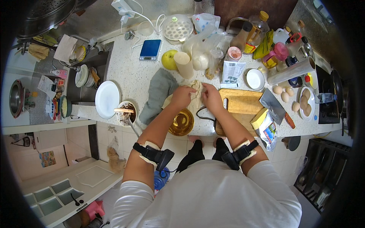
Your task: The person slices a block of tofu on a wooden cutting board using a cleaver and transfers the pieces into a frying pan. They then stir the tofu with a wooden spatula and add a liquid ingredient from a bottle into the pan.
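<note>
My left hand [182, 96] and my right hand [212, 97] face each other over a crumpled cream cloth [196, 101] on the speckled counter. Both sets of fingertips pinch its gathered upper part; a thin cord seems to run there, too small to be sure. An amber glass bowl [181, 122] stands just below the cloth, near the counter's front edge, partly behind my left forearm. Left of that hand lies a rumpled grey towel [159, 92]. A wooden cutting board [242, 102] is close by my right forearm, with a black cable [204, 117] between it and the bowl.
A cleaver [275, 107] and foil-wrapped butter [263, 122] overlap the board's right side. Several eggs [285, 97] lie beyond. At left are a white plate [107, 98] and a bowl of dark residue [125, 121] with utensils. A scale [150, 49] and bottles [258, 27] stand behind.
</note>
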Motion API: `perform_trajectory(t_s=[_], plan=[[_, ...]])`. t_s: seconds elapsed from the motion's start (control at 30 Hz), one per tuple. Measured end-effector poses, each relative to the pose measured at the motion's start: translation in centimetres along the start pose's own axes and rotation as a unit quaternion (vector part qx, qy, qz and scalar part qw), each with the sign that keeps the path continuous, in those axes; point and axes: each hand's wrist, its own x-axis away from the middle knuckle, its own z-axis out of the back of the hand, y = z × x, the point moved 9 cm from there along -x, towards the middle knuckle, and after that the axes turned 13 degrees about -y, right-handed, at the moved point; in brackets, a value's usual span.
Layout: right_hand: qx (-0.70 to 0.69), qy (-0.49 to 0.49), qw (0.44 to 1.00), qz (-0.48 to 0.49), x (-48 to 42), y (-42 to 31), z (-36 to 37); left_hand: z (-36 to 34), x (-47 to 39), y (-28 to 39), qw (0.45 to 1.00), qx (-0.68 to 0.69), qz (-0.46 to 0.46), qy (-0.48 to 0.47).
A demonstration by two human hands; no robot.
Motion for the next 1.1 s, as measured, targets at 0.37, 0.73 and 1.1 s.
perform_trajectory(t_s=[0.37,0.73,1.1], plan=[[0.107,-0.025,0.993,-0.033,-1.4,0.5,-1.3,-0.5,0.6,1.5,0.990,-0.139,0.006,-0.035],[0.161,-0.041,0.984,-0.059,-1.5,0.4,-2.2,2.3,0.9,0.9,0.925,-0.371,0.003,-0.076],[0.170,-0.046,0.984,-0.040,-1.5,-0.2,-2.2,16.5,4.3,-14.6,0.936,-0.020,0.287,0.204]])
